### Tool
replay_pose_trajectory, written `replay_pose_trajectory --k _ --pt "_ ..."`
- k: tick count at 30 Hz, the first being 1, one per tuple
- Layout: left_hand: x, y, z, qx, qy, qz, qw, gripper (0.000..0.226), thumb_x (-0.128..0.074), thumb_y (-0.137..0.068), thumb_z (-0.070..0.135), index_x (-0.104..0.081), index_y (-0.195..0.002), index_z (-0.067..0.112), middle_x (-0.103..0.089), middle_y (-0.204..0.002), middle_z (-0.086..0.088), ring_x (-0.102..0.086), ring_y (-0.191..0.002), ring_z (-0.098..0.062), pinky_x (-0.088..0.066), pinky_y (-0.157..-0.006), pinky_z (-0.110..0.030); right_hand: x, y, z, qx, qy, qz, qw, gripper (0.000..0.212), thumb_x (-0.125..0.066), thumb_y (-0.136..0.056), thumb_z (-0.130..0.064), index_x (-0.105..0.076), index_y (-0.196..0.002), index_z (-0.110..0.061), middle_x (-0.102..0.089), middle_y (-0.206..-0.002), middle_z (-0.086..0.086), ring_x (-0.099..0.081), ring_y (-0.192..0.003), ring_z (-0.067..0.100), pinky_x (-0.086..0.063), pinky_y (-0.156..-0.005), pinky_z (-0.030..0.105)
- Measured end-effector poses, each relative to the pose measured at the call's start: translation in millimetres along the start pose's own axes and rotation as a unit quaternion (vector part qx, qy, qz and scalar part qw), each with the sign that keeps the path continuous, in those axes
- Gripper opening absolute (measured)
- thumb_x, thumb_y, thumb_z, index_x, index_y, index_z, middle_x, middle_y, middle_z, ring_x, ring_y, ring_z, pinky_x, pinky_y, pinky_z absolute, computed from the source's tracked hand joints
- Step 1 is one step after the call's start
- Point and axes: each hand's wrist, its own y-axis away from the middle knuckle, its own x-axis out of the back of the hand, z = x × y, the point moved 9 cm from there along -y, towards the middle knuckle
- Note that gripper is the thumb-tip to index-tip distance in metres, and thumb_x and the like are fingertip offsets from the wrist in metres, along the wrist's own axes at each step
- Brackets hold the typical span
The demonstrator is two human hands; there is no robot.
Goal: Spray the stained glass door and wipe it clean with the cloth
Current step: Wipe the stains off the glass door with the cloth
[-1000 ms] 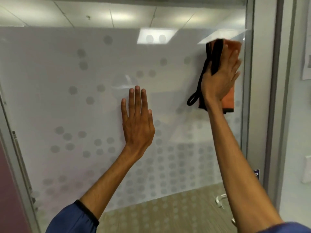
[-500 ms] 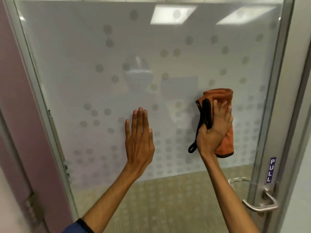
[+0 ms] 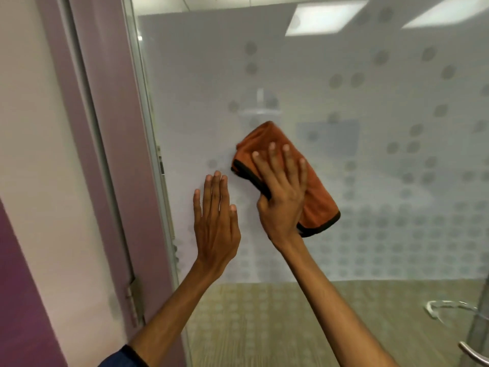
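The glass door fills most of the view, frosted and dotted with grey circles, clear along its lower part. My right hand presses a folded orange cloth with a dark edge flat against the glass near the middle. My left hand lies flat on the glass just left of it, fingers together and pointing up, holding nothing. No spray bottle is in view.
A mauve door frame and wall stand at the left, with a hinge low down. A metal door handle sits at the bottom right corner. Ceiling lights reflect at the top.
My right hand has swept the cloth down from the upper right of the door and leftward to beside my left hand. The view has turned left, bringing the frame in.
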Motion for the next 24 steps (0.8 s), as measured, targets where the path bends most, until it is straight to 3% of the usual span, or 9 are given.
replay_pose_trajectory --k 4,8,14,16,19,21,22,24 --pt "17 8 -18 0.010 -0.001 0.021 1.000 0.051 -0.039 -0.098 0.009 -0.035 -0.149 0.003 -0.038 -0.156 -0.012 -0.031 -0.147 -0.027 -0.031 -0.117 -0.049 -22 20 -26 0.036 -0.009 -0.048 0.998 0.074 -0.055 -0.074 0.013 -0.055 -0.141 -0.018 -0.044 -0.153 0.005 -0.031 -0.149 0.026 -0.017 -0.124 0.049" --pt "34 28 -47 0.045 0.007 0.027 0.999 0.049 -0.042 -0.095 0.004 -0.047 -0.143 0.005 -0.047 -0.150 -0.008 -0.039 -0.141 -0.025 -0.033 -0.113 -0.042 -23 47 -27 0.021 0.004 -0.070 0.997 0.079 -0.053 -0.071 0.016 -0.053 -0.142 -0.018 -0.043 -0.154 0.003 -0.030 -0.149 0.024 -0.018 -0.124 0.049" --pt "31 55 -58 0.066 0.058 -0.025 0.996 0.047 -0.041 -0.098 0.013 -0.047 -0.144 0.010 -0.041 -0.155 -0.005 -0.032 -0.146 -0.020 -0.026 -0.120 -0.037 -12 106 -29 -0.066 -0.022 -0.082 0.994 0.082 -0.053 -0.065 0.021 -0.060 -0.136 -0.019 -0.050 -0.149 0.001 -0.037 -0.147 0.021 -0.028 -0.120 0.052" --pt "24 61 -49 0.063 0.106 -0.043 0.991 0.045 -0.038 -0.100 0.016 -0.048 -0.144 0.012 -0.044 -0.151 -0.004 -0.035 -0.143 -0.020 -0.031 -0.117 -0.043 -4 118 -31 -0.123 -0.069 -0.077 0.987 0.081 -0.054 -0.064 0.023 -0.063 -0.134 -0.017 -0.053 -0.147 0.001 -0.040 -0.145 0.019 -0.032 -0.118 0.053" --pt "17 72 -23 0.018 0.186 -0.072 0.980 0.036 -0.037 -0.101 0.012 -0.052 -0.134 0.014 -0.048 -0.142 -0.003 -0.047 -0.133 -0.023 -0.047 -0.105 -0.044 11 134 -31 -0.251 -0.175 -0.043 0.951 0.068 -0.057 -0.080 0.019 -0.063 -0.133 -0.023 -0.063 -0.137 0.003 -0.055 -0.131 0.013 -0.049 -0.105 0.047" --pt "14 78 -9 0.000 0.232 -0.094 0.968 0.031 -0.035 -0.102 0.014 -0.055 -0.126 0.014 -0.048 -0.135 0.001 -0.057 -0.118 -0.019 -0.055 -0.091 -0.034 20 144 -29 -0.355 -0.224 -0.030 0.907 0.061 -0.062 -0.089 0.006 -0.061 -0.133 -0.036 -0.075 -0.109 0.001 -0.069 -0.090 0.007 -0.057 -0.077 0.030" --pt "11 81 -4 0.007 0.260 -0.111 0.959 0.030 -0.035 -0.103 0.015 -0.056 -0.124 0.015 -0.050 -0.131 0.003 -0.061 -0.108 -0.014 -0.056 -0.083 -0.031 25 148 -28 -0.390 -0.250 -0.018 0.886 0.056 -0.063 -0.090 0.003 -0.063 -0.132 -0.035 -0.076 -0.093 -0.003 -0.066 -0.075 0.007 -0.054 -0.068 0.025" --pt "0 89 1 0.047 0.325 -0.162 0.930 0.023 -0.040 -0.105 0.019 -0.055 -0.122 0.022 -0.056 -0.121 0.011 -0.062 -0.097 -0.005 -0.054 -0.076 -0.026 33 150 -24 -0.432 -0.291 0.005 0.854 0.045 -0.060 -0.091 0.007 -0.068 -0.127 -0.019 -0.075 -0.090 -0.006 -0.070 -0.078 0.010 -0.054 -0.070 0.019"
